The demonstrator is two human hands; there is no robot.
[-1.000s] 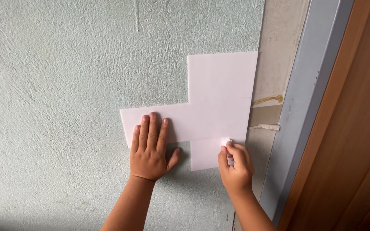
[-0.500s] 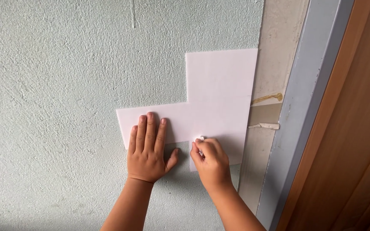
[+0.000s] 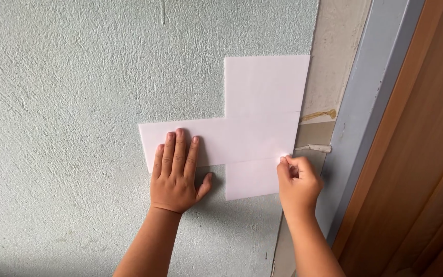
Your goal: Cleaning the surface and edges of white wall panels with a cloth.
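A white sheet of paper [image 3: 262, 128] lies flat against a rough, pale green wall [image 3: 67, 102], and everything here can be placed from that paper. It consists of a tall upright piece with a wide strip crossing it and reaching out to the left, so the outline is stepped. The left hand [image 3: 176, 177] rests on the lower left end of the strip, palm flat, its fingers [image 3: 179, 149] held close together and pointing up over the paper, the thumb spread out to the right on the bare wall just below the strip. The right hand [image 3: 297, 183] is at the paper's right edge, at the height of the strip's lower edge; it is curled, with fingertips [image 3: 284, 159] pressed together in a pinch on that edge, though whether it grips something small there cannot be told. Just right of the paper runs a bare plaster strip [image 3: 334, 61] carrying scraps of old tape [image 3: 318, 148], then a grey door frame [image 3: 370, 118], and beyond it a brown wooden door [image 3: 426, 154].
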